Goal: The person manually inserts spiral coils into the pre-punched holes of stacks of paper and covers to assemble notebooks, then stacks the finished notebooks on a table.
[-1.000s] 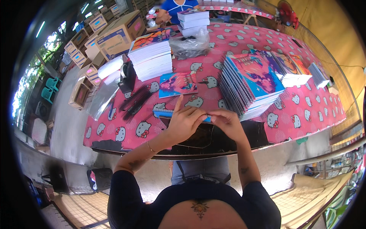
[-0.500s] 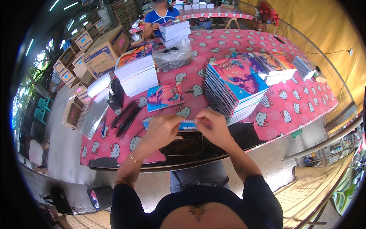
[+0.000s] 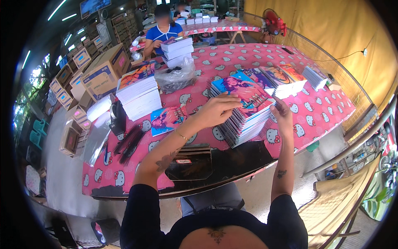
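A tall stack of spiral notebooks (image 3: 244,128) with dark coils stands right of the middle, near the table's front edge. On its top lies a notebook (image 3: 246,89) with a pink and blue illustrated cover. My left hand (image 3: 219,110) reaches over the left side of this cover, its fingers loosely bent and apart from the thumb. At the right corner, my right hand (image 3: 282,115) has its thumb and fingers closed on the notebook's edge. One similar notebook (image 3: 168,119) lies flat on the table, left of the stack.
Black coils (image 3: 128,146), a black tool (image 3: 118,117) and a paper stack (image 3: 139,101) are at the left. A dark board (image 3: 190,164) lies in front. Further back are a plastic bag (image 3: 176,79), more notebooks (image 3: 286,83) and a co-worker (image 3: 163,33) behind books.
Both hands have moved from the front edge to the right, up onto the tall stack. The notebook they held is no longer at the front edge. The view has shifted slightly.
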{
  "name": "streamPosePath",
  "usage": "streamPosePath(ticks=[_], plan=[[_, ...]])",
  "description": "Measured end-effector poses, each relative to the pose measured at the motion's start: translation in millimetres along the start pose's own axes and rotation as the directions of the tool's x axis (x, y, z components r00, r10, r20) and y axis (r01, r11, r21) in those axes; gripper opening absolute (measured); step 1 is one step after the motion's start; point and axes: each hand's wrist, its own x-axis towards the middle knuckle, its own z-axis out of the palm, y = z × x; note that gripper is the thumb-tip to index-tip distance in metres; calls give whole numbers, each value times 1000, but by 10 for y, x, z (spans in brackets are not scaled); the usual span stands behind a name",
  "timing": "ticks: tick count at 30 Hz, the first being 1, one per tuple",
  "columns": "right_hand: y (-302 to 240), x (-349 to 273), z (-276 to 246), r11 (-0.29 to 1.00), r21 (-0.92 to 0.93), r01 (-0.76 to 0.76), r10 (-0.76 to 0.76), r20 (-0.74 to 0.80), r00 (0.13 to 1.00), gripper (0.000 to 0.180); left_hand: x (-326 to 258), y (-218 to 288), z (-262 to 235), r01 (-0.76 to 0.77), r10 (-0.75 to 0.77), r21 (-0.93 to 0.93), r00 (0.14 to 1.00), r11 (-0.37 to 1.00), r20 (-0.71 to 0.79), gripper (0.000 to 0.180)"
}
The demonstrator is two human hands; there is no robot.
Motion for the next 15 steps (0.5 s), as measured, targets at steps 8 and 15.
streamPosePath(ticks=[8, 15], plan=[[-170, -326, -373, 991, -106, 87, -105, -180, 978, 45, -834, -511, -600, 424, -445, 205, 892, 882, 73, 29], [-806, -854, 441, 950, 39, 308, -300, -147, 943, 19, -2666, -983, -554, 299, -416, 621, 908, 725, 48, 18]])
